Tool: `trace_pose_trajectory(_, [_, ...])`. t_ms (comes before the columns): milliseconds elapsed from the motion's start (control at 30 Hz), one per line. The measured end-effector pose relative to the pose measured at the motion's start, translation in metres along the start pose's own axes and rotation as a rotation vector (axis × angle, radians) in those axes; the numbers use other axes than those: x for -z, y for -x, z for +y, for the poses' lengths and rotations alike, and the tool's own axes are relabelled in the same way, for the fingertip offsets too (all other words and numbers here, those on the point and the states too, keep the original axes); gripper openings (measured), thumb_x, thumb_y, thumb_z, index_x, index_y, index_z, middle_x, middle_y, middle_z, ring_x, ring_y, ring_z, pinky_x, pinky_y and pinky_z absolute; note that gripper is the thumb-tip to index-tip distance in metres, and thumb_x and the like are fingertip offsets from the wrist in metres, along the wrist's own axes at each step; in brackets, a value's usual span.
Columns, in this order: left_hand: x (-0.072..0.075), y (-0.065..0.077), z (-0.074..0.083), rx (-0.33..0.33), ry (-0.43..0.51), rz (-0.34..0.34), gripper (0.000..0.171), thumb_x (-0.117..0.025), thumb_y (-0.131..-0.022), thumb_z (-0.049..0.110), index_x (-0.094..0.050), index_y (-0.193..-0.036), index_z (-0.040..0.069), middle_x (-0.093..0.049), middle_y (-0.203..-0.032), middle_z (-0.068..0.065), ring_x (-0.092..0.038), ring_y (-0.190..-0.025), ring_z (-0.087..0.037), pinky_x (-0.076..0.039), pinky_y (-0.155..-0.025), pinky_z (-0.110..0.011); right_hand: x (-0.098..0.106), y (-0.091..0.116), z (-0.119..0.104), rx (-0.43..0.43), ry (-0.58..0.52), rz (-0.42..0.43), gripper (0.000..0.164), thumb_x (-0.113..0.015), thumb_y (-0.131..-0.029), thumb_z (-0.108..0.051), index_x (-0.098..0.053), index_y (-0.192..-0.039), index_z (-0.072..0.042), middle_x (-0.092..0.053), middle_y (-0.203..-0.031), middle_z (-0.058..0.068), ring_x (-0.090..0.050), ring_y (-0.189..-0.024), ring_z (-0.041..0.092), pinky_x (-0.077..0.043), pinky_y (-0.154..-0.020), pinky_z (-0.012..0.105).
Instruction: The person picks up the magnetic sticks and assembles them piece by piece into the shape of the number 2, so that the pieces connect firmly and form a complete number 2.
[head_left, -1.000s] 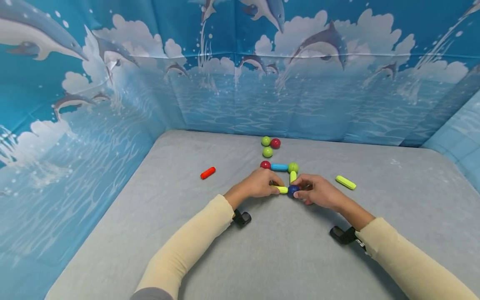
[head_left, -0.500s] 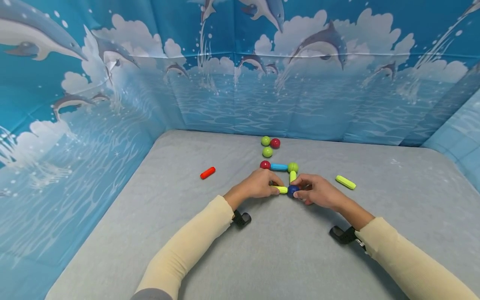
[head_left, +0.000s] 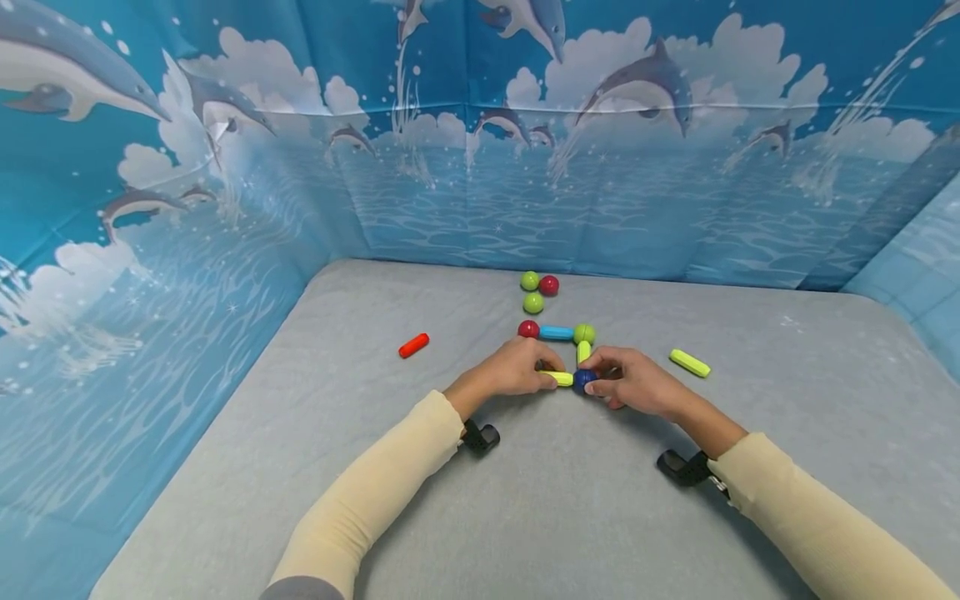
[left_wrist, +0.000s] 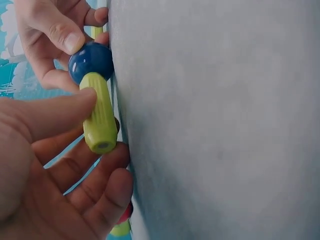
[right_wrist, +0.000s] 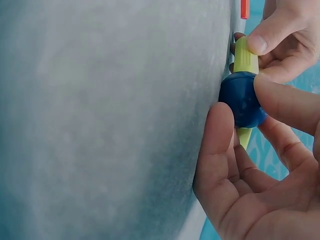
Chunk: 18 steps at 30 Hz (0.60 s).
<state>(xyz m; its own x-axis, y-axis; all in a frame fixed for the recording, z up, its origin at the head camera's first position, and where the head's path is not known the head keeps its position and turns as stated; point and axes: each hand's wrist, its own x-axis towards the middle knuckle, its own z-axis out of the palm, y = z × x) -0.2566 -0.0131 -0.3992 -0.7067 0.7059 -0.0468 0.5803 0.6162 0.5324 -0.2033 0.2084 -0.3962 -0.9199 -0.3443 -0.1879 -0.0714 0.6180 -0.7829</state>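
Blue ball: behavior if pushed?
The blue ball is probably rigid: the right hand pinches it without visible denting. Its glossy surface may be slippery. Round, it would likely roll if loose, though a yellow rod touching it might hinder that.

My left hand [head_left: 516, 368] pinches a ridged yellow-green rod [left_wrist: 102, 115], its free end flat with a small grey dot, its other end against a glossy dark-blue ball [right_wrist: 241, 100] gripped by my right hand [head_left: 636, 382]. Beyond the ball, a second yellow-green rod [head_left: 584, 351] reaches a green ball [head_left: 584, 334], joined by a light-blue rod [head_left: 556, 332] to a red ball [head_left: 528, 329].
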Motion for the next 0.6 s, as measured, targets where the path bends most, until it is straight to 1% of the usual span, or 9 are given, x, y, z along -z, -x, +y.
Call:
trace_pose_trajectory(100, [0.007,0.000,-0.005,0.027,0.032,0.004,0.022,-0.068,-0.094,0.021,-0.075,-0.114,0.014,-0.075,-0.111,0.001,-0.062,-0.093,-0.008,-0.049,-0.076,-0.019,-0.002,0.000,-0.001,0.004,-0.011,-0.007,0.027,-0.064,-0.096,-0.013,-0.061,-0.121,-0.004,-0.059,-0.121,0.022,-0.063,-0.096,0.021,-0.058,-0.071,0.034])
trace_pose_trajectory(167, [0.015,-0.002,-0.008,0.052,0.058,0.040,0.022,-0.065,-0.096,0.021,-0.075,-0.114,0.013,-0.074,-0.108,-0.001,-0.063,-0.088,-0.010,-0.049,-0.072,-0.020,-0.002,0.001,-0.002,0.005,-0.015,-0.015,0.027,-0.064,-0.097,-0.013,-0.061,-0.121,-0.004,-0.059,-0.122,0.023,-0.063,-0.096,0.021,-0.058,-0.071,0.034])
trace_pose_trajectory(200, [0.019,-0.003,-0.011,0.067,0.067,0.074,0.022,-0.064,-0.097,0.022,-0.075,-0.114,0.012,-0.074,-0.106,-0.001,-0.062,-0.086,-0.011,-0.048,-0.070,-0.020,-0.002,0.001,-0.002,0.008,-0.017,-0.018,0.027,-0.064,-0.097,-0.013,-0.060,-0.122,-0.003,-0.058,-0.123,0.023,-0.063,-0.097,0.022,-0.058,-0.071,0.034])
trace_pose_trajectory(333, [0.036,-0.016,-0.021,0.126,0.065,0.251,0.022,-0.062,-0.098,0.020,-0.075,-0.113,0.011,-0.072,-0.097,-0.003,-0.059,-0.079,-0.015,-0.047,-0.068,-0.024,0.000,0.000,-0.001,-0.002,-0.019,-0.016,0.027,-0.063,-0.097,-0.013,-0.060,-0.122,-0.004,-0.057,-0.125,0.024,-0.062,-0.100,0.023,-0.058,-0.072,0.034])
trace_pose_trajectory(367, [0.039,-0.020,-0.024,0.147,0.052,0.288,0.022,-0.062,-0.098,0.020,-0.074,-0.114,0.012,-0.071,-0.098,-0.003,-0.059,-0.081,-0.015,-0.048,-0.070,-0.026,0.000,0.000,0.000,0.000,-0.015,-0.017,0.027,-0.063,-0.097,-0.013,-0.060,-0.122,-0.004,-0.057,-0.125,0.024,-0.061,-0.100,0.024,-0.058,-0.072,0.034])
trace_pose_trajectory(433, [0.044,-0.028,-0.028,0.177,0.017,0.329,0.024,-0.061,-0.098,0.018,-0.073,-0.118,0.014,-0.069,-0.107,-0.004,-0.061,-0.093,-0.017,-0.051,-0.078,-0.030,0.001,0.000,0.000,-0.006,-0.016,-0.019,0.027,-0.063,-0.097,-0.014,-0.060,-0.122,-0.005,-0.056,-0.126,0.024,-0.061,-0.101,0.024,-0.058,-0.072,0.034])
trace_pose_trajectory(467, [0.045,-0.032,-0.031,0.188,-0.007,0.332,0.026,-0.059,-0.098,0.017,-0.071,-0.121,0.016,-0.067,-0.116,-0.004,-0.062,-0.104,-0.019,-0.052,-0.086,-0.032,0.002,0.000,0.000,-0.010,-0.014,-0.019,0.026,-0.063,-0.097,-0.014,-0.060,-0.121,-0.005,-0.056,-0.126,0.023,-0.061,-0.102,0.025,-0.058,-0.072,0.034])
trace_pose_trajectory(500, [0.046,-0.036,-0.033,0.189,-0.039,0.316,0.029,-0.057,-0.099,0.015,-0.069,-0.126,0.018,-0.064,-0.124,-0.004,-0.060,-0.113,-0.020,-0.052,-0.092,-0.034,0.002,0.000,0.000,-0.011,-0.012,-0.021,0.026,-0.063,-0.097,-0.014,-0.060,-0.121,-0.005,-0.056,-0.126,0.023,-0.061,-0.102,0.025,-0.058,-0.072,0.034])
trace_pose_trajectory(600, [0.048,-0.046,-0.036,0.144,-0.141,0.218,0.044,-0.052,-0.099,0.007,-0.060,-0.139,0.022,-0.051,-0.147,-0.004,-0.048,-0.137,-0.022,-0.047,-0.106,-0.039,0.003,0.001,-0.001,-0.025,-0.005,-0.023,0.025,-0.063,-0.097,-0.014,-0.060,-0.120,-0.006,-0.056,-0.127,0.022,-0.060,-0.102,0.025,-0.058,-0.073,0.033])
